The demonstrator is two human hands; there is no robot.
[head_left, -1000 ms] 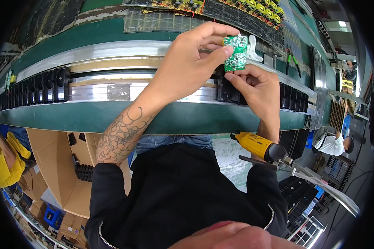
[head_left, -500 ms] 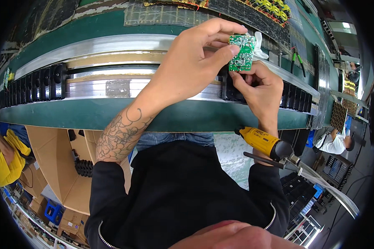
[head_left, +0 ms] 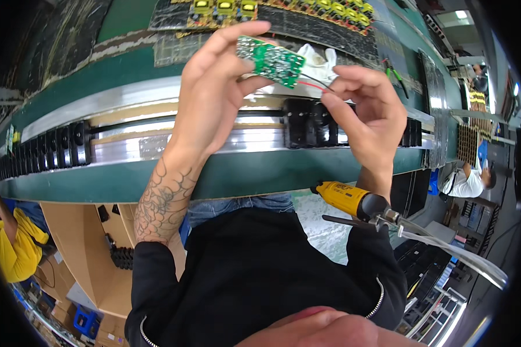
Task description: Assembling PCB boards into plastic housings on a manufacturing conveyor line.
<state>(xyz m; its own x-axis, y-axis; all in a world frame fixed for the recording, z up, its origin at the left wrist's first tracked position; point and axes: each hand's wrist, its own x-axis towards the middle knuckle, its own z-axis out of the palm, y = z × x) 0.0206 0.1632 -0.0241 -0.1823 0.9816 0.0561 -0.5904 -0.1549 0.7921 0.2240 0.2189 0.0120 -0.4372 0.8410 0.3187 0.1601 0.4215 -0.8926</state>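
A green circuit board [head_left: 275, 62] is gripped at its left end between the thumb and fingers of my left hand [head_left: 214, 81], its soldered side facing up. From its right end run a red and a black wire [head_left: 314, 82]. My right hand [head_left: 364, 107] pinches those wires between thumb and fingertips, apart from the board. Under the hands lies a metal rail [head_left: 139, 141] carrying black plastic housings [head_left: 309, 122]. Behind the board rests a white cloth-like piece [head_left: 318, 62], partly hidden.
A yellow power screwdriver [head_left: 353, 199] hangs in front of my right forearm. Boards with yellow transformers [head_left: 226, 8] line the bench's far side. Green-handled pliers [head_left: 395, 75] lie at the right. A cardboard box [head_left: 78, 248] stands lower left. People work at left [head_left: 17, 243] and right [head_left: 469, 182].
The board has moved left and turned from upright to lengthwise. My right hand has left the board's lower edge and now holds its wires out to the right.
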